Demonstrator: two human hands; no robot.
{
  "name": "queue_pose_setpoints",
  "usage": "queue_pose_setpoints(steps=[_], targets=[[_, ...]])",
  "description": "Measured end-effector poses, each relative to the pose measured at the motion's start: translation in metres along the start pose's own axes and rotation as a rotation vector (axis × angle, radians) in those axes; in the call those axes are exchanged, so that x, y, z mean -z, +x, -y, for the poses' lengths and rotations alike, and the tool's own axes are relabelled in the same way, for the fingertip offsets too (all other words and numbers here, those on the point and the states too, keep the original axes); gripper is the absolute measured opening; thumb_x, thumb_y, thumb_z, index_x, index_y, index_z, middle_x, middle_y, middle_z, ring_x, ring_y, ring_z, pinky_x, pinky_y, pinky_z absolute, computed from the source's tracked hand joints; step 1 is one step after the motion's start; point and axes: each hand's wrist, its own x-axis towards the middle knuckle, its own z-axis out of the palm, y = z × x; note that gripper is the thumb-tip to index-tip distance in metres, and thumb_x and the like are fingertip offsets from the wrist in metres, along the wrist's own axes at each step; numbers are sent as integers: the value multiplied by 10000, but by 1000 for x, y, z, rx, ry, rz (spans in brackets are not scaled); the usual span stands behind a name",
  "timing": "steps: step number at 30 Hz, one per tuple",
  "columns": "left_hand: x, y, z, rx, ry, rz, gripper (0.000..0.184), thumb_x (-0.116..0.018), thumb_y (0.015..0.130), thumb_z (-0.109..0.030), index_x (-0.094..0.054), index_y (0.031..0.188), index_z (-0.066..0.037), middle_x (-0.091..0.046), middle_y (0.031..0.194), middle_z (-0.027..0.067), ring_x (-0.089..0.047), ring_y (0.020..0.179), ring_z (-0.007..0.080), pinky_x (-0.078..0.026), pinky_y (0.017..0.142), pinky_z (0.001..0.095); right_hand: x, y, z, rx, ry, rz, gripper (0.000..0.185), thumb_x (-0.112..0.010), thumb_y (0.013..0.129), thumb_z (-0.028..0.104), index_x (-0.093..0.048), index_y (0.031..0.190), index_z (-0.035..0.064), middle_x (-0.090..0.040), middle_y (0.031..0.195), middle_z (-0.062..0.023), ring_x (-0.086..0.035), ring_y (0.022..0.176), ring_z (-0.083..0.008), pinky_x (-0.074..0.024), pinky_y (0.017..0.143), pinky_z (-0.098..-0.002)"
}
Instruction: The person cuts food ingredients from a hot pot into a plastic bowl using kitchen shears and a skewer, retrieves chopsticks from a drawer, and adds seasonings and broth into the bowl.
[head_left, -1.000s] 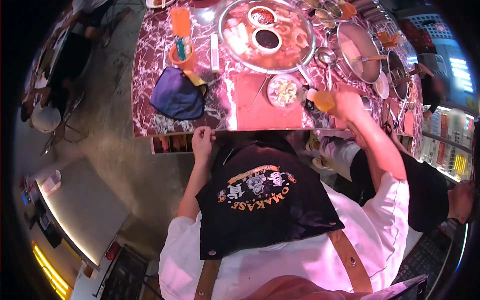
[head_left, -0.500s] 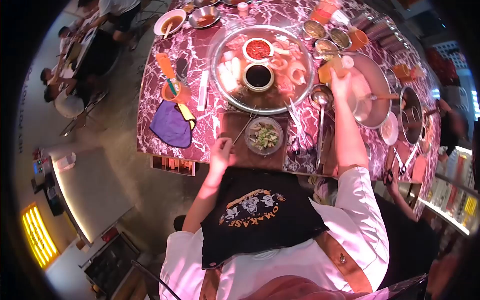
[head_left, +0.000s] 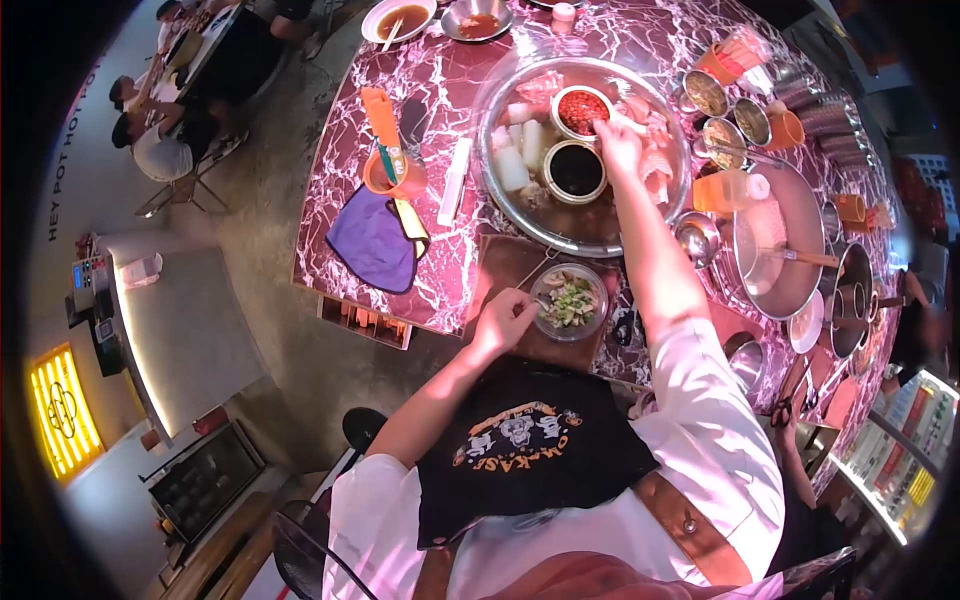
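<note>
My right hand (head_left: 618,148) is closed over the large round pan (head_left: 510,222), at the right edge of a white bowl of red sauce (head_left: 581,111); what its fingers hold is too small to tell. Just below sits a bowl of dark sauce (head_left: 575,171). Pale rolls and pink pieces lie around both bowls. My left hand (head_left: 507,318), fingers pinched together, is at the left rim of a clear bowl of chopped greens (head_left: 570,302). A thin handle seems to be at its fingertips, but it is unclear.
A bottle of yellow liquid (head_left: 731,190) lies beside a ladle (head_left: 697,240) and a big metal pot (head_left: 780,305). Left are a purple cloth (head_left: 372,240) and an orange cup (head_left: 395,176). A co-worker's arm (head_left: 792,465) is at the lower right.
My right hand has let go of the yellow bottle and moved left to the red sauce bowl. My left hand has moved right to the bowl of greens. The view has shifted.
</note>
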Motion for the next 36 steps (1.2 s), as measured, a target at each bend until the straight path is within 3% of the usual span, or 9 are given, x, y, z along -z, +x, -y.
queue_pose_setpoints(steps=[4,6,11,15,18,21,23,27,36], targets=[[4,10,-2,7,-66,68,244,-712,898,-179,-587,801,7,-671,1126,121,-629,842,136,-508,739,282,-40,37,47,215,-485,-71,409,-594,944,399,-719,1036,21,-716,1039,-240,-675,1030,-388,-498,941,-466],[-1,14,3,98,-175,89,248,-713,880,-169,-579,781,14,-668,1214,150,-652,832,146,-521,714,297,-23,39,73,303,-745,205,352,-547,969,349,-726,1082,68,-704,1109,-221,-664,1070,-392,-497,951,-471],[12,25,-12,359,-570,124,210,-698,904,-130,-607,778,11,-643,1300,165,-660,798,136,-543,643,267,32,17,103,309,-585,155,314,-608,964,314,-734,1142,88,-732,1074,-185,-696,1023,-341,-521,904,-416],[27,55,-33,278,-663,-18,192,-684,922,-104,-615,782,7,-624,1325,190,-654,776,134,-578,638,258,39,30,78,141,-404,242,250,-664,943,249,-747,1087,62,-741,1050,-155,-697,997,-319,-514,910,-392],[41,88,-50,264,-645,-150,185,-685,922,-108,-618,784,-6,-657,1221,147,-640,771,119,-581,637,255,40,47,45,234,-230,165,262,-665,947,271,-746,1085,64,-740,1051,-155,-697,1007,-287,-514,905,-377],[54,122,-64,264,-554,-224,179,-683,926,-119,-618,789,-24,-621,923,49,-614,756,102,-579,633,249,46,26,68,130,-541,129,251,-666,953,271,-744,1102,84,-742,1044,-148,-695,1021,-268,-517,902,-358],[57,143,-67,242,-564,-299,172,-681,926,-133,-621,812,-18,-604,835,30,-608,741,109,-575,625,252,48,16,70,86,-355,161,231,-629,987,223,-731,1104,51,-729,878,-120,-686,774,-187,-534,752,-324],[67,168,-75,209,-513,-359,166,-688,914,-141,-626,827,-14,-612,820,39,-614,703,128,-571,614,274,48,10,60,-75,276,188,201,-598,1009,148,-719,1055,-6,-651,702,-60,-586,568,-110,-488,557,-270],[66,204,-69,183,-347,-378,184,-720,890,-183,-658,861,-11,-620,738,32,-592,591,128,-525,540,280,79,-5,109,-5,352,117,192,-579,1020,131,-669,1084,-27,-647,753,-47,-582,603,-98,-482,539,-243]])
